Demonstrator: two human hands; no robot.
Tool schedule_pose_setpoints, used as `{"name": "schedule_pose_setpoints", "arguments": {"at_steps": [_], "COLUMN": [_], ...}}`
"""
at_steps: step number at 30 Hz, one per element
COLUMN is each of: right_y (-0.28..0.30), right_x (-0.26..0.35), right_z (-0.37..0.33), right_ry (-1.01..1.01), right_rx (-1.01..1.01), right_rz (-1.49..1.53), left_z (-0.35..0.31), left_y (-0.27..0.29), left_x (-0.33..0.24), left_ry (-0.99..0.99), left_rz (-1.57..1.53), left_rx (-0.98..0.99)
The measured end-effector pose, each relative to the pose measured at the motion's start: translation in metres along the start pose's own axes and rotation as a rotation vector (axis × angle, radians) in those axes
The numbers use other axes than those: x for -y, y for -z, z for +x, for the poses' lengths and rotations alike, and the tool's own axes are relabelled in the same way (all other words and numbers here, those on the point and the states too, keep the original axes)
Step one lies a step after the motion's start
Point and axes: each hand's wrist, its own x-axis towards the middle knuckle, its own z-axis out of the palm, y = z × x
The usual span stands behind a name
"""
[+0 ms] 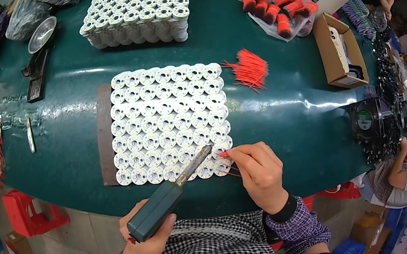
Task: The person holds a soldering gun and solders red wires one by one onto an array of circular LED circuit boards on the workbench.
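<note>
My left hand [146,234] is wrapped round the dark green body of a soldering gun [159,206]. Its metal tip points up and right, over the lower right corner of a block of round white LED boards [163,109] with centre holes, set in tight rows. My right hand [261,172] pinches a few short red wires [223,154] at that same corner, close beside the tip. Whether the tip touches a board or a wire I cannot tell. Farther right of the block lies a loose pile of cut red wires [250,69].
A dark flat strip [106,136] lies along the block's left side. Behind stands a taller stack of similar boards [137,16]. A plastic bag holds red wire bundles [280,4]. At right are a cardboard box [329,50] and a co-worker [400,176]; a red stool [33,211] stands left.
</note>
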Motion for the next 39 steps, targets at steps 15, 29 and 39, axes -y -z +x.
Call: {"name": "schedule_pose_setpoints", "arguments": {"at_steps": [15,29,39], "right_y": [-0.007,-0.010,-0.007], "right_x": [-0.005,-0.006,-0.004], "right_z": [0.000,-0.002,-0.001], "right_ry": [0.014,-0.002,-0.010], "right_rx": [0.005,0.011,0.011], "right_rz": [-0.014,-0.025,-0.059], "left_z": [0.016,0.017,0.001], "left_y": [-0.010,-0.012,-0.003], "left_x": [-0.007,-0.005,0.002], "left_ry": [-0.102,-0.095,-0.005], "left_rz": [0.002,0.012,0.030], "left_rx": [0.042,0.046,0.036]}}
